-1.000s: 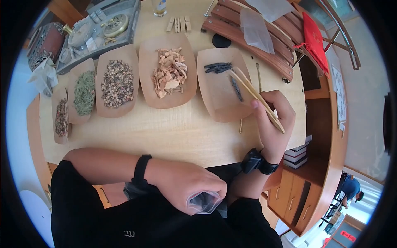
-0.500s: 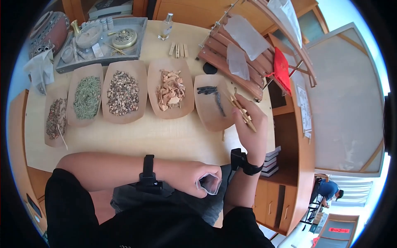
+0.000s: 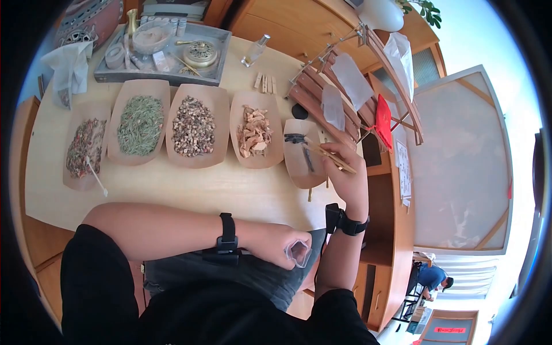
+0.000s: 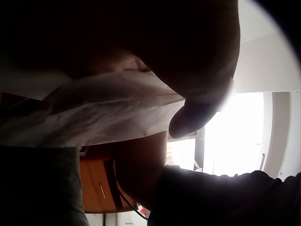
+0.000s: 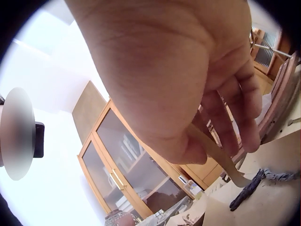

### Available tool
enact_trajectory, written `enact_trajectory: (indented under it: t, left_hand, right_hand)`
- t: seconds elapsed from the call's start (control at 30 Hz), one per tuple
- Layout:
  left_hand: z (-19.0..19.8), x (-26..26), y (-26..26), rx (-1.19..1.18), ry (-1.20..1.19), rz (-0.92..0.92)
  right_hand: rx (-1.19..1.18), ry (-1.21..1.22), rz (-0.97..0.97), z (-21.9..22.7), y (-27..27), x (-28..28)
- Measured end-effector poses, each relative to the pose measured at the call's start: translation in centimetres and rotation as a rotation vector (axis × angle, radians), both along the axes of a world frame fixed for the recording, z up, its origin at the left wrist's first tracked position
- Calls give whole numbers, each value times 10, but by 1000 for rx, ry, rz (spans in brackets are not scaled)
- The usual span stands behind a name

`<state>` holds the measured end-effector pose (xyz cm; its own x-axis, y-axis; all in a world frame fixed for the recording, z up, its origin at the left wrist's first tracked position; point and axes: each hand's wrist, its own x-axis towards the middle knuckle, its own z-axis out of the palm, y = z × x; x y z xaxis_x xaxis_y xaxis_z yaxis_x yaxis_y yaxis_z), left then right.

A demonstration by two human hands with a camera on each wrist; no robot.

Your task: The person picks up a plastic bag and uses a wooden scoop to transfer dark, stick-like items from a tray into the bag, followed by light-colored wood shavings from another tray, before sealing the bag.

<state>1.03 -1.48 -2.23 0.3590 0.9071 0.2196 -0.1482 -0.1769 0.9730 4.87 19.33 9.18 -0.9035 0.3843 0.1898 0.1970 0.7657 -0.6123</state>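
Observation:
My left hand (image 3: 270,244) grips a translucent plastic bag (image 3: 298,253) over my lap, its mouth facing up; in the left wrist view the bag (image 4: 108,115) hangs below the fingers. With thumb and fingers, my right hand (image 3: 349,181) pinches wooden tweezers (image 3: 338,160) at the right of the table. Their tips reach into a brown paper tray (image 3: 296,177) holding dark twisted strips (image 3: 295,138). One strip lies lengthwise apart from the small bundle. In the right wrist view, a tweezer tip is right at a dark strip (image 5: 248,189).
More paper trays hold pale dried slices (image 3: 255,138), chopped brown pieces (image 3: 194,127), green needle-like herb (image 3: 141,126) and a mixed herb (image 3: 83,150) with a cotton swab. Behind stand a grey tray (image 3: 215,75) of incense ware, a glass bottle (image 3: 255,52), clothespins (image 3: 265,83) and a wooden slatted rack (image 3: 322,106).
The head view has tilted up and shifted, showing more of the room. The tweezer tips moved off the strips toward the tray's right side, then back over them. My left hand keeps holding the bag.

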Motion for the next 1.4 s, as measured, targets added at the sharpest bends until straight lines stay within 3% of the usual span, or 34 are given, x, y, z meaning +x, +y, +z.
enact_trajectory:
  t: [0.1,0.17,0.27,0.47,0.67,1.17,1.4]
  left_hand:
    - [1,0,0,9,19,20]
    - [3,-1,-1,1,20,28]
    - [7,-4,-4,-17,33,36]
    - [7,-4,-4,-25,39,47]
    - [3,-1,-1,-28,15,50]
    - [9,-5,-2,-39,47,38]
    - [10,-6,-3,-31,30,44]
  right_hand:
    - [-12,-98,1,5,1,-11]
    - [221,-97,104,5,4,-21]
    - [328,-90,155,3,7,-35]
    - [239,-314,59,22,-15,-48]
    - [132,-454,136,39,-19,-39]
    - [279,-375,300,30,-19,-37]
    - [191,-231,221,18,-28,-37]
